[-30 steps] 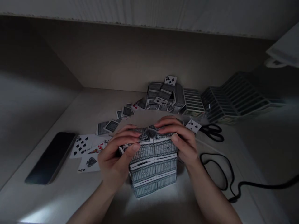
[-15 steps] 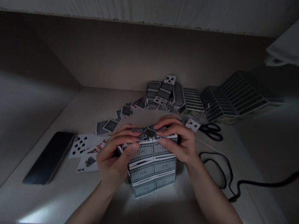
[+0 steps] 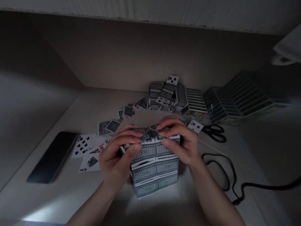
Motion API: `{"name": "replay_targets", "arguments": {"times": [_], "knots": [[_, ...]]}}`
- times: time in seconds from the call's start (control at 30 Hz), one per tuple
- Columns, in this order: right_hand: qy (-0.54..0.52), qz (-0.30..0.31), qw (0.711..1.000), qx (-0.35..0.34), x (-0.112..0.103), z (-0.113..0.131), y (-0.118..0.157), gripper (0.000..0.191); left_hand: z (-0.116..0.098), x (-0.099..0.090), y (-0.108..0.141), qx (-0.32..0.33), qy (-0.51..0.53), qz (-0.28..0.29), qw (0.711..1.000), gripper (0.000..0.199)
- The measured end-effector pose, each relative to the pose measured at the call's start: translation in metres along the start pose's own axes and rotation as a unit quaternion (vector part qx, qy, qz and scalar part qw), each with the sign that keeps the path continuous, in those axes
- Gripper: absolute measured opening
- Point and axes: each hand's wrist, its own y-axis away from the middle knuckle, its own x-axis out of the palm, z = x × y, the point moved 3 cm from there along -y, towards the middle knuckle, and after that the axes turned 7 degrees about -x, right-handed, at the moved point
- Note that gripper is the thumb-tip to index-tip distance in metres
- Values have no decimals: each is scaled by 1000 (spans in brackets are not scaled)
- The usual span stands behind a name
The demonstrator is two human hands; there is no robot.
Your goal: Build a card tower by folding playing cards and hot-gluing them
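In front of me stands a block built of folded playing cards (image 3: 155, 171), patterned backs outward, in stacked tiers with a seam down the middle. Its top left is gripped by my left hand (image 3: 117, 156), thumb on the front face and fingers over the top. My right hand (image 3: 182, 141) clasps the top right corner the same way. Between the two sets of fingertips, a small dark piece (image 3: 152, 133) shows at the top; its kind is unclear. The block's rear side is hidden.
Loose cards (image 3: 90, 162) and a phone (image 3: 53, 157) lie left. Behind are a pile of folded cards (image 3: 164, 91) and ribbed card structures (image 3: 246, 97) against the wall. Black-handled scissors (image 3: 213, 132) and a black cord (image 3: 263, 187) lie right. A shelf edge (image 3: 150, 22) overhangs.
The view has shifted slightly, so most things appear a little further right. Both hands keep their hold on the card block, with no clear change in their grip.
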Motion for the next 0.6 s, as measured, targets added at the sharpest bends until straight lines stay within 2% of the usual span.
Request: {"name": "replay_targets", "arguments": {"times": [0.13,0.27,0.43,0.6], "knots": [[32,32,999,7,-3,6,-4,28,-2,0,0,13,-1,5,1000,15],[133,64,989,-14,-2,20,-11,40,-3,0,0,7,-5,6,1000,16],[230,89,968,-40,9,41,-14,30,-10,2,1,27,-3,26,999,16],[240,80,967,-17,14,49,-12,22,-14,4,2,44,-14,33,998,16]]}}
